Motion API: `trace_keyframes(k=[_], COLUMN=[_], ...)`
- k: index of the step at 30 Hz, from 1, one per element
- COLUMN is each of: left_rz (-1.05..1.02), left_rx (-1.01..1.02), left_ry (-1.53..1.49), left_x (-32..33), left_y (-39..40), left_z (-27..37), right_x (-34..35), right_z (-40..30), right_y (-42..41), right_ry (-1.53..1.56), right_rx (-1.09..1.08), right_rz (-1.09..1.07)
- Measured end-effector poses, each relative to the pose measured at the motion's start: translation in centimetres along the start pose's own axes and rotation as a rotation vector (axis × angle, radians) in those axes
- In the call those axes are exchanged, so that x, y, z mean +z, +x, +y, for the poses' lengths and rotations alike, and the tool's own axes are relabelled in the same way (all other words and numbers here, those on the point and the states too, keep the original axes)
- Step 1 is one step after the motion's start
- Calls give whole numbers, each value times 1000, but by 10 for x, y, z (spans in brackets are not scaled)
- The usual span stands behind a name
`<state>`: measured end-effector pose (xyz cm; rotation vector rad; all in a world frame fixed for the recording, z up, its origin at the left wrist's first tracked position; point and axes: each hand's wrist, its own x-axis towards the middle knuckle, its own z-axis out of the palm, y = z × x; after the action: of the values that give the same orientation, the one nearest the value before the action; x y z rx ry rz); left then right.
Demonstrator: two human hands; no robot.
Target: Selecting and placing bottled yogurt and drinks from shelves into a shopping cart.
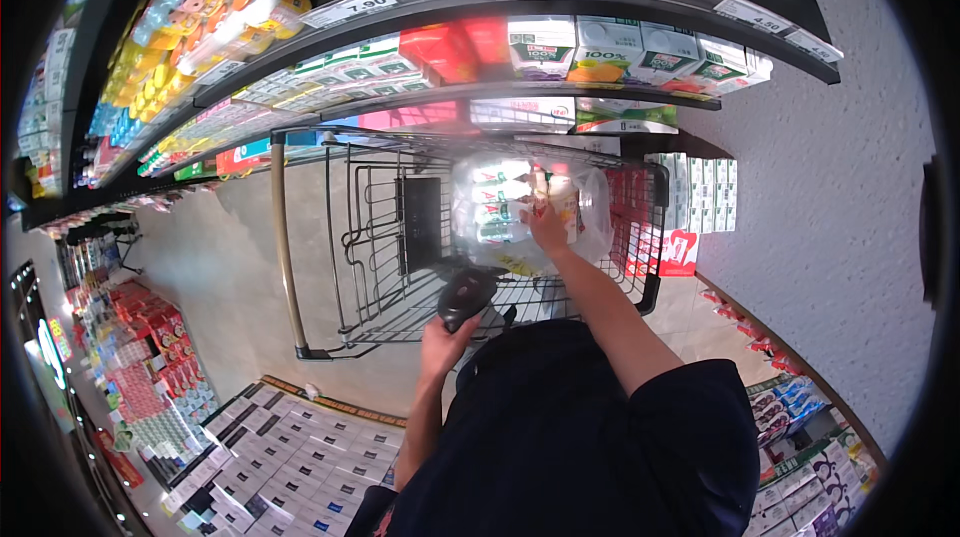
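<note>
My left hand (442,346) grips a dark handheld barcode scanner (466,295), held over the near side of a wire shopping cart (536,286). Inside the cart sits a large clear plastic bag (598,199), its mouth spread wide. White plastic bottles (496,196) with green and red marks lie in a row in the bag's left part. On the right, my right hand (550,228) reaches into the bag and touches packaged goods (566,199) beside a red-capped bottle (559,178). Its fingers partly cover them, and whether it grips one is unclear.
Beyond the cart, a store shelf (450,91) carries juice cartons (609,49) and shrink-wrapped bottles (225,4). A textured wall (840,184) stands right. Stacked white boxes (300,454) are behind me at left, near red packaged goods (161,349). Milk cartons (712,194) stand past the cart's end.
</note>
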<state>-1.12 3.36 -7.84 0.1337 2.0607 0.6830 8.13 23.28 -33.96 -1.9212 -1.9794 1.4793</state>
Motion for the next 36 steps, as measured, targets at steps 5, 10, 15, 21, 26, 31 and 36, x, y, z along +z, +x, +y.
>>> trace_keyframes(k=[5, 10, 15, 21, 26, 31, 36], left_rz=[-31, 0, 0, 10, -18, 0, 5], left_rx=[39, 109, 186, 194, 172, 169, 112], left_ry=[6, -39, -100, -122, -185, -180, -181], left_x=[4, 4, 8, 11, 8, 4, 1], left_y=[-1, -4, -4, -11, -14, -8, -6], left_z=[11, 4, -2, 3, -1, -12, -8], right_x=[-7, -10, -13, -24, -40, -61, -54], right_z=[57, 38, 30, 31, 29, 38, 9], right_y=[-18, -36, -48, -55, -62, -57, -53], right_ry=[-413, -587, -601, -716, -630, -512, -540], right_rx=[-241, -294, -775, -1119, -1258, -1213, -716], right_rz=[-344, -510, -441, -498, -610, -571, -805])
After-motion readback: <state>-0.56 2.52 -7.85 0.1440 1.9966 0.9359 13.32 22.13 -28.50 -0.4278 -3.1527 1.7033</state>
